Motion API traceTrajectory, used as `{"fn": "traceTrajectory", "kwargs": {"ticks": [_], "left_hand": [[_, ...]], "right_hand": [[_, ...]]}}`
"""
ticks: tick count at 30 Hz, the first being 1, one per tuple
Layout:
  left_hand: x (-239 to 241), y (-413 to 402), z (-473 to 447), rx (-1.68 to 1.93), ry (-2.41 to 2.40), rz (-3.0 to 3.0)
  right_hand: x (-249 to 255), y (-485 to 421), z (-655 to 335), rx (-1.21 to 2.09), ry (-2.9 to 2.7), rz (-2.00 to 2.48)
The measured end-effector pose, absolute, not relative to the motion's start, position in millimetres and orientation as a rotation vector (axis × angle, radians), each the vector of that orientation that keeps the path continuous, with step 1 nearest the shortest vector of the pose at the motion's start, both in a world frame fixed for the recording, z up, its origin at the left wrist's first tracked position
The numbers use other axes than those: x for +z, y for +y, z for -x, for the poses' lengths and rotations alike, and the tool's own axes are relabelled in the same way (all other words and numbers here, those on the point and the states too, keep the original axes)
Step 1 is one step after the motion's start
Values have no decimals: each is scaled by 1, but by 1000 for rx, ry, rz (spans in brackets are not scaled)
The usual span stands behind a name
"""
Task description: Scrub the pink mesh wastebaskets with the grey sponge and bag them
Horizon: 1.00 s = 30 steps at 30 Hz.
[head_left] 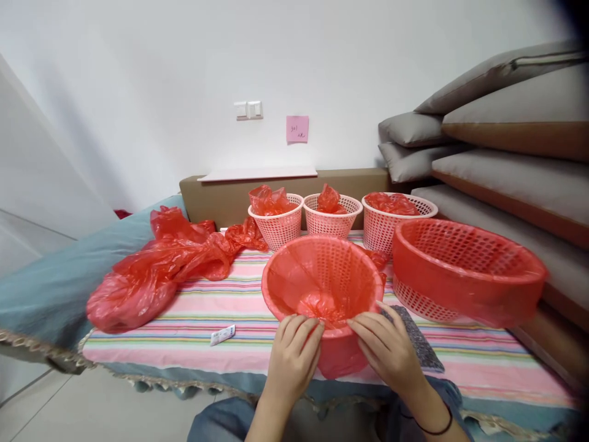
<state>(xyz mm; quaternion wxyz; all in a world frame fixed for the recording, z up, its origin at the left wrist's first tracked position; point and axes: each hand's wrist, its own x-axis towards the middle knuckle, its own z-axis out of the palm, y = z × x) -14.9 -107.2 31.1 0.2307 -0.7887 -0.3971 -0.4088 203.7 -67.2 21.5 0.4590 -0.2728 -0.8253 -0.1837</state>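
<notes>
A round plastic basket (350,270) stands in front of me, lined with a thin red plastic bag (341,362). The bag's edge is folded down over the rim and hangs outside at the front; loose film bunches at the bottom inside. My left hand (294,350) curls its fingers over the near rim, gripping the bag there. Just to its right, my right hand (386,344) holds the same rim, fingers bent over the film and thumb hidden. Beside it on the right is a larger basket (423,301), also wrapped in red film (469,282).
Three pink baskets (280,230) with red bags line the back. A heap of red bags (156,282) lies left on the striped cloth (193,337), behind a small white packet (223,334). Grey cushions (515,147) are stacked right. A dark grey flat piece (416,337) lies near my right hand.
</notes>
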Motion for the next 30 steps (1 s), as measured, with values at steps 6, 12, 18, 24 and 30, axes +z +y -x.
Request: {"fn": "traceTrajectory", "kwargs": {"ticks": [6, 12, 18, 24, 30], "left_hand": [[14, -126, 12, -1197, -1009, 2151], [4, -138, 2, -1223, -984, 2112], [-2, -134, 4, -1252, -990, 2102], [-8, -129, 22, -1319, -1066, 2039], [-9, -130, 26, -1495, -1175, 2034]], "right_hand": [[-5, -77, -213, -452, -1989, 613], [-21, -87, -223, -397, -1949, 624], [-13, -99, -224, -363, -2031, 614], [-5, -113, -230, -255, -1848, 895], [-11, -121, -240, 818, -989, 1248]]}}
